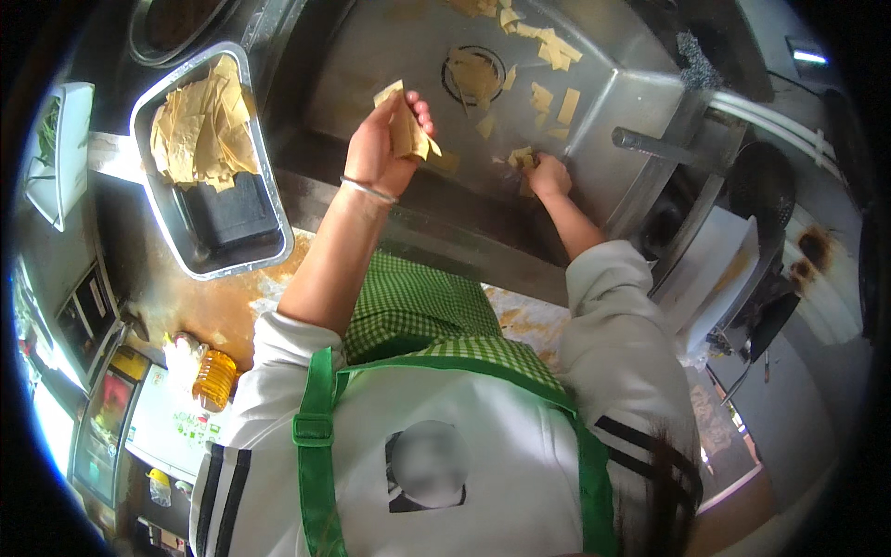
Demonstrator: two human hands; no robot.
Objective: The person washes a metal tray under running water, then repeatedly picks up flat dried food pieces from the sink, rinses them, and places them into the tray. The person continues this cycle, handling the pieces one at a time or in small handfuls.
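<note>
My left hand, with a bangle on its wrist, holds a small stack of flat tan pieces that look like tofu skin. It is above the near left part of a stainless-steel sink. Low in the sink's near right part, my right hand has its fingers closed on a few more pieces. Loose pieces lie on the sink bottom, and some cover the round drain. Left of the sink, a rectangular metal pan holds a heap of the same pieces at its far end.
A capped pipe or faucet end juts over the sink's right rim. Steel wool sits at the far right corner. A white container with greens stands far left. Behind on the left is a bottle of yellow oil.
</note>
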